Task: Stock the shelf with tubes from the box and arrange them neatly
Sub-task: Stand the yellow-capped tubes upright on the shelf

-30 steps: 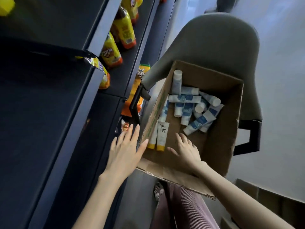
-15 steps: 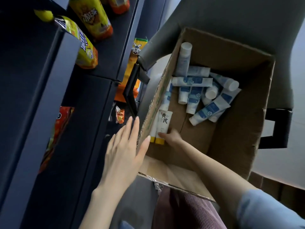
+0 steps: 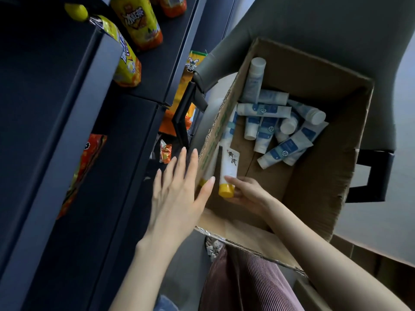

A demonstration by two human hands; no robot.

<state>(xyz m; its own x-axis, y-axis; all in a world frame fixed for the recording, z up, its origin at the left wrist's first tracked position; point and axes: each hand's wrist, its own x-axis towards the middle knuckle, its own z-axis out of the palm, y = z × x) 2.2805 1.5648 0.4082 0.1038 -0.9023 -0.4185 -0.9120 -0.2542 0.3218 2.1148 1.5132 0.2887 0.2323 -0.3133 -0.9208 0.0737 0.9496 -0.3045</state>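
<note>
Since half a second ago, the right hand (image 3: pixel 249 196) has curled round the yellow-cap end of a white plastic tube with black characters (image 3: pixel 229 167), which lies along the left inner wall of the brown cardboard box (image 3: pixel 314 187) at centre frame. Just left of it, a second yellow-capped white tube (image 3: pixel 210 166) leans on that wall. The left hand (image 3: pixel 177 198) lies flat, fingers straight, against the box's outer left side, thumb over the rim. Blue-and-white plastic tubes (image 3: pixel 285 151) are heaped at the box's far end. The box sits on a grey chair (image 3: pixel 325 30). At left, the dark shelf (image 3: pixel 125 135) carries yellow snack bags (image 3: pixel 137 21).
</note>
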